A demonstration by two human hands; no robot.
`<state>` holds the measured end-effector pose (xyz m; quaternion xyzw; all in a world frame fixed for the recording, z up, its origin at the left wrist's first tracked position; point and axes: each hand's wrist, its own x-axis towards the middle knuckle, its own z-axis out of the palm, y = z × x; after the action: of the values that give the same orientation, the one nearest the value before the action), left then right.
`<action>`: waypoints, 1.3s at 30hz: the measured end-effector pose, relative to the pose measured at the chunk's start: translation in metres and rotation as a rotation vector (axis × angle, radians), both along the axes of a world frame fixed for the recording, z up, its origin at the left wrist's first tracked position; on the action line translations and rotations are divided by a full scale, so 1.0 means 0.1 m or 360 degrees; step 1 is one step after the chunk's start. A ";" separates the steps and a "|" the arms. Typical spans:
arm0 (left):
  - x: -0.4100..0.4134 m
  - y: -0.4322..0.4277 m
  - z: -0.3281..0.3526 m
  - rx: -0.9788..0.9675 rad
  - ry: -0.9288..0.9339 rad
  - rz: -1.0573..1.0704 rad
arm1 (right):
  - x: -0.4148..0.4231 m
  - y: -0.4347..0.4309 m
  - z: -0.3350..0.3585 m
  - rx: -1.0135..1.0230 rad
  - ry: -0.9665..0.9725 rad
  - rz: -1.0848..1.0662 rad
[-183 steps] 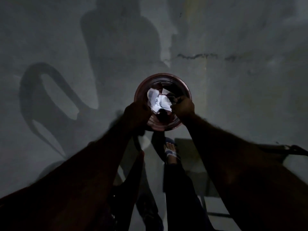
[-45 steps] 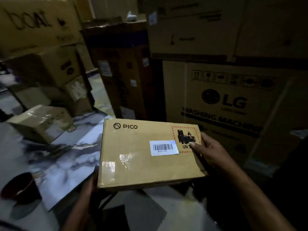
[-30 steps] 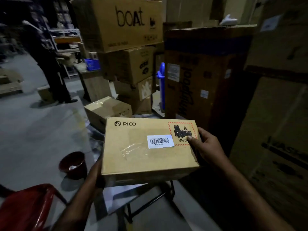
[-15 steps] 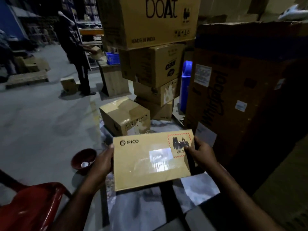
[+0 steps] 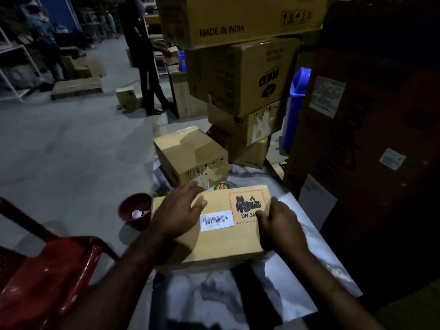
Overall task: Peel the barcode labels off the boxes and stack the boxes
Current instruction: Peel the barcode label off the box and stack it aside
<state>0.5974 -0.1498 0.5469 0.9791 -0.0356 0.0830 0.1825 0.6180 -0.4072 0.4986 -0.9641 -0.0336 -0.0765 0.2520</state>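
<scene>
A flat tan cardboard box (image 5: 221,244) lies on the marbled table top (image 5: 307,244) in front of me. A white barcode label (image 5: 216,220) sticks to its top, beside a red-hatched battery warning sticker (image 5: 246,206). My left hand (image 5: 177,210) rests flat on the box's top left, fingers spread, just left of the label. My right hand (image 5: 278,225) grips the box's right edge, thumb on the warning sticker. A taller tan box (image 5: 190,156) stands on the table behind it.
A dark red bowl (image 5: 135,210) with white label scraps sits on the floor to the left. A red plastic chair (image 5: 45,277) is at lower left. Stacked cartons (image 5: 240,75) and a big dark carton (image 5: 366,129) crowd the back and right. A person (image 5: 142,55) stands farther back.
The box came down from in front of me onto the table. My left hand moved from the box's left edge onto its top, next to the label.
</scene>
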 end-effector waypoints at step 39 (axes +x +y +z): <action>-0.19 0.08 -0.53 0.0034 -0.0523 -0.0099 | -0.17 0.78 0.18 0.0050 -0.0013 -0.0020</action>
<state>0.5782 -0.1422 0.4943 0.9526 -0.0961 0.2359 0.1663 0.6014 -0.3289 0.5161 -0.9599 -0.0272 -0.0826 0.2664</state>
